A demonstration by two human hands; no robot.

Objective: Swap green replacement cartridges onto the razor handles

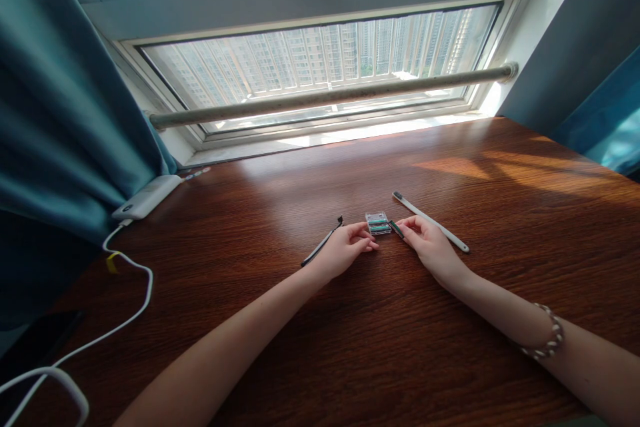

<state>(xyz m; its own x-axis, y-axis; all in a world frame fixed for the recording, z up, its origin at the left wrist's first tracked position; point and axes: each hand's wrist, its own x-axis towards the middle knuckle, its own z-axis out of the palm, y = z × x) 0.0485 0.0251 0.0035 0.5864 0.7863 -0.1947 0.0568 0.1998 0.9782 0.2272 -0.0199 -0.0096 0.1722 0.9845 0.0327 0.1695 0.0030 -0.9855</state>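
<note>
On the wooden table lies a small clear plastic case [379, 222] with green-striped pieces inside. My left hand [347, 247] rests at the left edge of this case, its fingers stretched out and apart, the fingertips at or close to the plastic. Just right of the case, my right hand [423, 240] pinches a small dark razor cartridge [397, 229] with a green stripe, held at a tilt. A slim black-and-grey razor handle [320, 250] lies beside my left hand, partly covered by it. Behind my right hand lies a white toothbrush [440, 228] with a dark head.
A white power bank [147, 199] sits at the table's left edge, with a white cable [151, 284] running toward the lower left. Beyond the table is a window with a metal rail [330, 98]. A blue curtain [65, 94] hangs at left.
</note>
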